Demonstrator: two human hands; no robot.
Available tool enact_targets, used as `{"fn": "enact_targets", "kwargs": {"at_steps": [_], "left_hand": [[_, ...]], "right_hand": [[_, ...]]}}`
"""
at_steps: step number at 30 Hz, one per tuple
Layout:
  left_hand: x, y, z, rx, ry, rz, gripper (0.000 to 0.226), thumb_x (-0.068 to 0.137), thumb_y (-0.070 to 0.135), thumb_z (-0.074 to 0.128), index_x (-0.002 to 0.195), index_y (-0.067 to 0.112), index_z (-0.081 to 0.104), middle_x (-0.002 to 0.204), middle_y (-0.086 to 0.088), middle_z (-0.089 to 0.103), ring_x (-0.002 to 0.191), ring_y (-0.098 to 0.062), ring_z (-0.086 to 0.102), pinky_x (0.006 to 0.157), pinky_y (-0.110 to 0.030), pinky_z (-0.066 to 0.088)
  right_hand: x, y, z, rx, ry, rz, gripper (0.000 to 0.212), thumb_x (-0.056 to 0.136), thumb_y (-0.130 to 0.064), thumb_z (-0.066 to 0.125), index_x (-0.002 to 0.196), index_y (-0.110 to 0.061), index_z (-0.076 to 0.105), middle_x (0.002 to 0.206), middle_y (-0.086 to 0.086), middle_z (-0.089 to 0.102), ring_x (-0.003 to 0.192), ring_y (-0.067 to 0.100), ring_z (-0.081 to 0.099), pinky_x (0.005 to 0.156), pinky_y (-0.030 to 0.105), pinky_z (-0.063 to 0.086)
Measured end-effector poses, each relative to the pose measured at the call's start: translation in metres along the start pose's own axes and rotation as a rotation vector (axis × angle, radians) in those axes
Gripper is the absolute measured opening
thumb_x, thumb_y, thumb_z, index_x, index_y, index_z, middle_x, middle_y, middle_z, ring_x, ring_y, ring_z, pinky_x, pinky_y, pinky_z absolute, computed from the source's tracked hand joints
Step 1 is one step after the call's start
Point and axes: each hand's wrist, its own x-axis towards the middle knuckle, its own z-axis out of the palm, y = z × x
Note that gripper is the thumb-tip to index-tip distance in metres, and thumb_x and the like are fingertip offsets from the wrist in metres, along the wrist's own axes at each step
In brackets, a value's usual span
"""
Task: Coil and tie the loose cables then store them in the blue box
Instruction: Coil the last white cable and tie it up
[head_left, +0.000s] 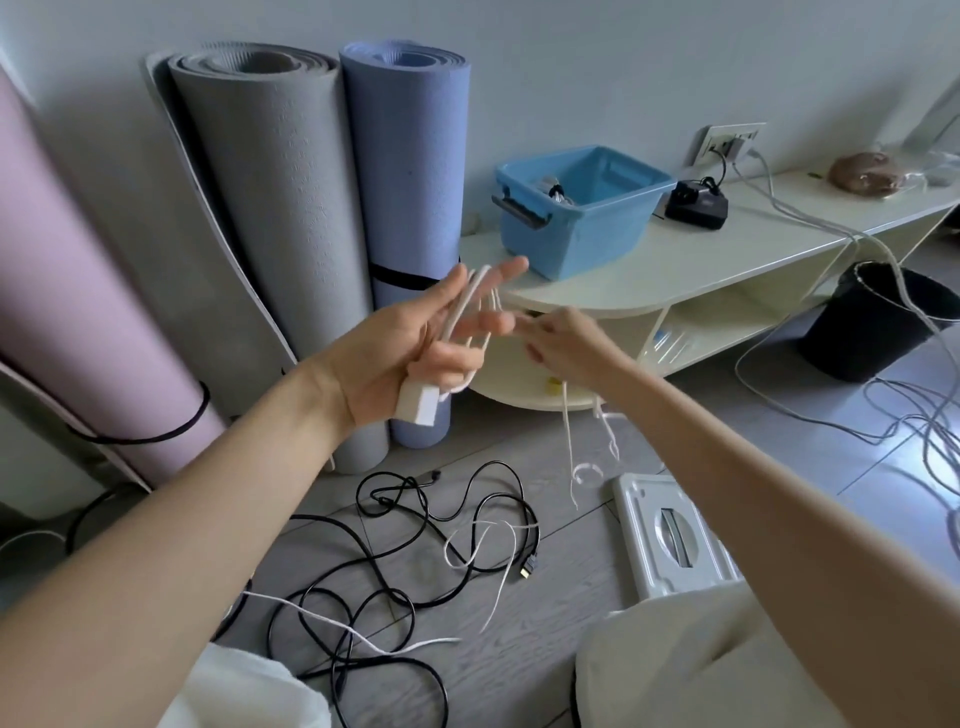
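The left hand (415, 338) was held palm-up with its fingers (498, 270) spread and straight, most likely to serve as a frame for winding: several loops of the white cable (465, 306) ran lengthwise over the palm, and its white plug (418, 405) hung at the heel of the hand, at 6 o'clock from the fingers. The thumb lay against the loops, seemingly to keep them from slipping. Just at 3 o'clock from it, the right hand (558, 338) had its fingers curled and pinching the cable's free run, from which the tail dropped toward the floor (779, 467); that grip probably fed and tensioned the next turn.

The blue box (576, 208) stood open on the counter (701, 260) at 1 o'clock from the hands, within reach for storing, and something coiled already lay inside, too small to identify.

Counted: two hands, one white cable being wound, one blue box. On the floor at 6 o'clock lay a black tangle (395, 571); whether it was one cable or two could not be told. Thin white ties (488, 545), at least two, were strewn across it. Three rolled mats (291, 234) leaned on the wall at 10 o'clock, and one black bin (872, 322) stood at 3 o'clock.
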Motion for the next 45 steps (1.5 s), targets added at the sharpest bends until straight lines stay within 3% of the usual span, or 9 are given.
{"fn": "enact_targets", "kwargs": {"at_steps": [3,6,11,16,20,27,35,40,45], "left_hand": [[0.004,0.008,0.002,-0.064,0.117,0.185,0.04,0.097,0.04,0.025,0.129,0.03,0.047,0.119,0.003,0.064,0.079,-0.019,0.071,0.055,-0.015,0.054],[0.009,0.013,-0.016,0.12,0.396,0.245,0.043,0.1,0.045,0.021,0.14,0.039,0.034,0.153,0.009,0.026,0.114,-0.037,0.056,0.081,-0.034,0.054],[0.005,-0.005,-0.054,0.755,0.771,0.209,0.036,0.102,0.035,0.027,0.135,0.031,0.04,0.151,0.009,0.031,0.134,-0.008,0.031,0.111,-0.027,0.021],[-0.006,-0.012,-0.029,0.87,0.411,-0.275,0.041,0.101,0.041,0.025,0.14,0.032,0.036,0.114,-0.002,0.065,0.068,-0.008,0.068,0.073,-0.023,0.044],[-0.014,-0.004,-0.018,0.339,0.172,-0.351,0.048,0.089,0.042,0.04,0.132,0.022,0.052,0.066,-0.015,0.065,0.036,-0.004,0.043,0.095,-0.046,0.049],[-0.01,0.006,-0.011,0.07,-0.187,-0.1,0.047,0.091,0.041,0.028,0.125,0.03,0.059,0.113,-0.006,0.068,0.06,-0.009,0.067,0.091,-0.048,0.051],[0.016,0.015,-0.02,0.111,0.515,0.363,0.044,0.1,0.045,0.021,0.142,0.039,0.03,0.155,0.011,0.021,0.138,-0.028,0.031,0.085,-0.025,0.047],[0.009,-0.002,-0.027,0.569,0.594,0.103,0.044,0.101,0.042,0.024,0.144,0.036,0.027,0.112,0.016,0.059,0.077,-0.014,0.066,0.059,-0.015,0.046],[0.003,-0.009,-0.015,0.711,0.375,-0.101,0.048,0.101,0.022,0.035,0.146,0.032,0.02,0.135,-0.005,0.049,0.073,-0.023,0.071,0.059,-0.014,0.05]], "right_hand": [[-0.008,-0.013,0.022,-0.099,-0.139,-0.107,0.051,0.099,-0.037,0.036,0.059,-0.01,0.051,0.06,0.003,0.053,0.053,0.016,0.046,0.06,0.026,0.038],[-0.015,-0.022,0.03,-0.295,-0.235,-0.209,0.044,0.099,-0.029,0.033,0.056,-0.021,0.038,0.06,0.004,0.046,0.059,0.025,0.042,0.065,0.033,0.037],[-0.022,-0.029,0.017,-0.517,-0.119,-0.458,0.043,0.092,-0.031,0.05,0.055,-0.017,0.033,0.054,0.0,0.036,0.063,0.027,0.038,0.054,0.032,0.032],[-0.01,-0.026,-0.011,-0.511,0.08,-0.481,0.046,0.079,-0.047,0.067,0.054,-0.019,0.039,0.052,-0.003,0.042,0.055,0.019,0.04,0.052,0.03,0.032],[-0.007,-0.018,-0.021,-0.36,0.192,-0.439,0.06,0.071,-0.061,0.063,0.051,-0.012,0.035,0.046,-0.001,0.031,0.048,0.016,0.025,0.049,0.033,0.027],[-0.019,-0.026,-0.004,-0.231,-0.106,-0.315,0.023,0.097,-0.016,0.043,0.087,-0.005,0.06,0.075,0.004,0.052,0.064,0.017,0.047,0.067,0.036,0.044],[-0.021,-0.022,0.018,-0.41,-0.421,-0.241,0.014,0.091,-0.015,0.046,0.081,-0.011,0.054,0.052,-0.002,0.054,0.049,0.01,0.052,0.06,0.025,0.044],[-0.018,-0.024,0.004,-0.502,-0.241,-0.396,0.015,0.091,-0.018,0.054,0.093,-0.012,0.067,0.067,-0.003,0.053,0.069,0.019,0.05,0.069,0.032,0.044],[-0.012,-0.017,-0.007,-0.424,-0.022,-0.5,0.019,0.082,-0.029,0.068,0.091,-0.013,0.072,0.084,0.009,0.069,0.078,0.026,0.061,0.073,0.04,0.05]]}}
